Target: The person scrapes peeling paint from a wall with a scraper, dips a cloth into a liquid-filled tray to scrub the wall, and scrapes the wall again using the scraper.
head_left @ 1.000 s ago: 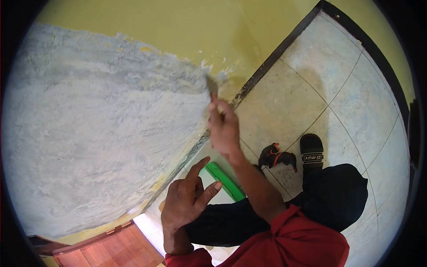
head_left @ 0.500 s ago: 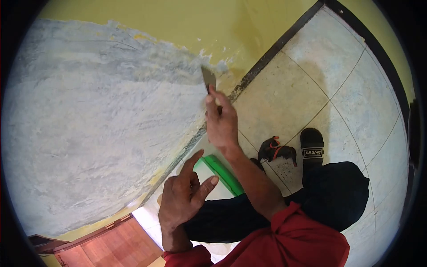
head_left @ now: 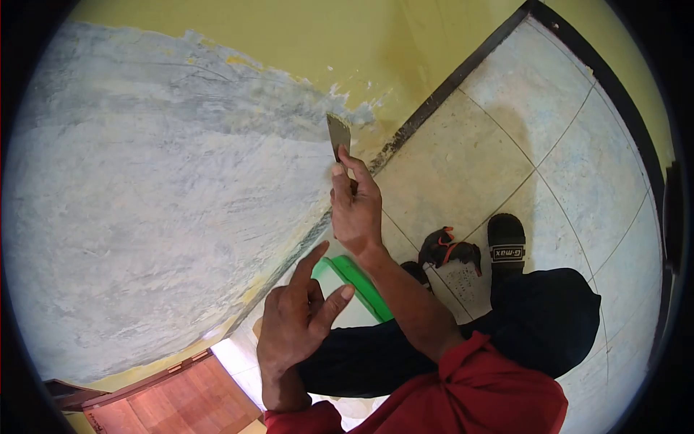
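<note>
My right hand (head_left: 356, 210) grips a putty knife (head_left: 338, 135), its fingers and thumb closed around the handle end. The flat metal blade points up toward the wall, and yellowish crumbs line its tip. Whether the blade touches the wall I cannot tell. Behind it is the wall's patchy grey-white scraped surface (head_left: 166, 188), which meets yellow paint (head_left: 318, 36) along a ragged edge. My left hand (head_left: 293, 325) is held in the air, lower and to the left, with index finger and thumb spread and the other fingers curled. It holds nothing.
A green-rimmed container (head_left: 358, 286) stands on the floor, partly behind my right forearm. Black gloves with orange trim (head_left: 450, 249) lie on the tiles (head_left: 477, 152) near my sandalled foot (head_left: 507, 242). A dark baseboard (head_left: 434, 105) borders the wall. A reddish-brown wooden panel (head_left: 177, 398) is at lower left.
The putty knife has shifted slightly down with my right hand, and its blade face has turned more toward me, showing crumbs on its edge. My left hand has hardly moved.
</note>
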The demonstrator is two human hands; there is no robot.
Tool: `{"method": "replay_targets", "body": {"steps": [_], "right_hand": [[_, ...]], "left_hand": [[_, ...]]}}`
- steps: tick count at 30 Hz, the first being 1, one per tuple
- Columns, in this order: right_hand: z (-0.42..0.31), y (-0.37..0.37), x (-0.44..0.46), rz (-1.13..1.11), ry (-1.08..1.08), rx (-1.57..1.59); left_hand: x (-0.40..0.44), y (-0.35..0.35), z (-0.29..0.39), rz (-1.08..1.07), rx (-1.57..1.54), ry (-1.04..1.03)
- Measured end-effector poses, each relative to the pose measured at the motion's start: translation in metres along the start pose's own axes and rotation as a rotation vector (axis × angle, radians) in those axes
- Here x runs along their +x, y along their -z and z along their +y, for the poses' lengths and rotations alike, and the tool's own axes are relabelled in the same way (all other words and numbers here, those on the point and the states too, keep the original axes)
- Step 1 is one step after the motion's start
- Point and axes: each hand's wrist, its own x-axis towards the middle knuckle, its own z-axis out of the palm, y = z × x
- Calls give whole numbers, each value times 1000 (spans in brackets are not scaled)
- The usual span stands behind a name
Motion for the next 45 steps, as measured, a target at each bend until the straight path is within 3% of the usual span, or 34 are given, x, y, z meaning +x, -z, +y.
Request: {"method": "replay_targets", "body": {"steps": [2,4,5,7,11,15,18,20,23,29,32,33,36,38,42,45], "right_hand": [[1,1,2,9,68,-6],[-29,5,17,53,-187,-203],[-29,8,13,50,-198,-202],[-34,14,17,29,-34,-202],[-29,14,25,66,37,-347],[-26,21,13,-42,-32,-405],[-25,15,28,56,-4,-276],[-55,17,40,97,-140,-186],[-32,24,18,-15,-28,-365],[-20,24,22,15,48,-405],[-18,18,-4,-90,-150,-343],[-12,11,-5,-78,146,-264],[-2,8,-5,-85,64,-175],[-1,3,-6,5,134,-187],[5,-3,2,-23,161,-27],[-22,0,13,37,-10,-66]], "left_hand": [[-7,2,2,6,-15,-5],[-4,2,0,19,-2,-11],[-6,1,-2,12,11,-1],[-6,1,-1,18,1,-31],[-2,1,1,13,4,-51],[-3,-1,-1,6,-7,-108],[-2,0,1,10,27,-87],[-10,1,1,-9,5,-53],[-6,0,7,-19,-50,-55],[-12,-1,-4,-37,10,-34],[-11,1,2,-27,-21,-98],[-12,1,4,-27,-46,-109],[-8,1,7,-26,-6,-68],[-17,-2,1,-30,-5,-65],[-21,-1,-3,-19,-38,-76],[-19,-2,-5,-15,-17,-52]]}}
